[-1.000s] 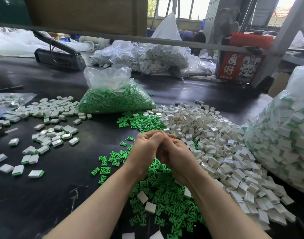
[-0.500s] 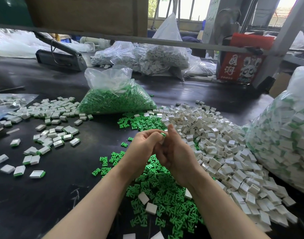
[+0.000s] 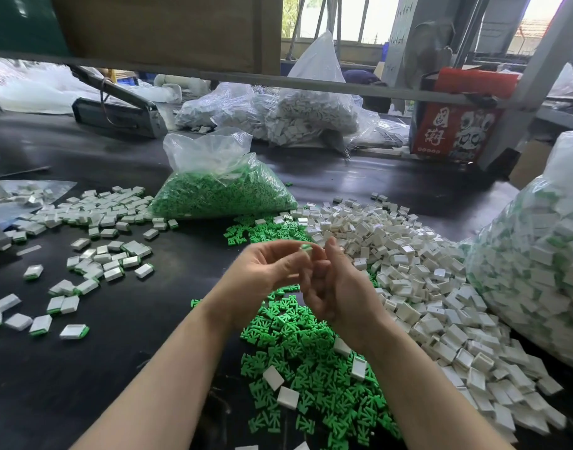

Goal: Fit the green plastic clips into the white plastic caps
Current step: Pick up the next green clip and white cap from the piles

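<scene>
At the far left of the table (image 3: 168,261), finished caps (image 3: 83,219) lie scattered, with open dark surface between them and the hands; at centre the left hand (image 3: 265,271) pinches a blurred cap (image 3: 306,249) with green showing at its edge; the right hand (image 3: 337,287) touches it, fingers loosely curled, and its grip I cannot tell; to seat the clip well, squeeze it in square until flush, I judge; below lie loose clips (image 3: 311,352), at right the white caps pile (image 3: 425,280), crowded by a bag (image 3: 538,271), so free room lies leftward.
</scene>
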A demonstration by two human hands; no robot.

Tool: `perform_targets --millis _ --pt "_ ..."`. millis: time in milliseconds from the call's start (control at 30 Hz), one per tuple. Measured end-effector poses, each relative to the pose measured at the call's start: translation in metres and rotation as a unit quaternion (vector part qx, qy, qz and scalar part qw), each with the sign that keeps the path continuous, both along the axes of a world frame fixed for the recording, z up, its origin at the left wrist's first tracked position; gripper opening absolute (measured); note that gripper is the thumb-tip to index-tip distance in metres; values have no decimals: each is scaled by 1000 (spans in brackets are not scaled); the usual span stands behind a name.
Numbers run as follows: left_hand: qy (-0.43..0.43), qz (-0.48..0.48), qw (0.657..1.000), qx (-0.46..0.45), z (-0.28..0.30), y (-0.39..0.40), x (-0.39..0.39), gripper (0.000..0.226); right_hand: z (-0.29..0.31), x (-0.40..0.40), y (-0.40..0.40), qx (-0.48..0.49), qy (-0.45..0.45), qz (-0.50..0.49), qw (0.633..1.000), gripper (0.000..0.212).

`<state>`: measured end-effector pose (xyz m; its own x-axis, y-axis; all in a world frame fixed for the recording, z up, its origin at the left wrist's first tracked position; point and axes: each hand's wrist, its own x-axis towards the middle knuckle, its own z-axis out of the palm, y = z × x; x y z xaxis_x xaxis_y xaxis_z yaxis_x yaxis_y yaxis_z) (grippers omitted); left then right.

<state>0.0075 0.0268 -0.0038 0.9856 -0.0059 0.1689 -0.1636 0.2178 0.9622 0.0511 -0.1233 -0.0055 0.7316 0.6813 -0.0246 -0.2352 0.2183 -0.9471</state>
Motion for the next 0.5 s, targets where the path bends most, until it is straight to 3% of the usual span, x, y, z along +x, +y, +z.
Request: perform_targets --millis 67,133,233,300,367,500 --pt "6 108 992 59 0 21 0 27 1 1 -4 -44 -33 -56 997 58" --pt "40 273 943 185 -3 51 -2 20 3 5 -9 -78 -70 -126 986 50" --pt "153 441 770 435 -14 96 -16 14 3 14 -17 -138 -142 -218 956 38" --pt "242 474 673 514 -18 112 -26 11 3 19 -23 -168 -181 -260 934 30" --pt "297 489 606 552 -20 121 -32 12 3 23 -29 -212 -236 -301 899 23" --pt "364 504 532 575 -18 123 -36 24 1 35 -43 -396 -359 -317 784 10"
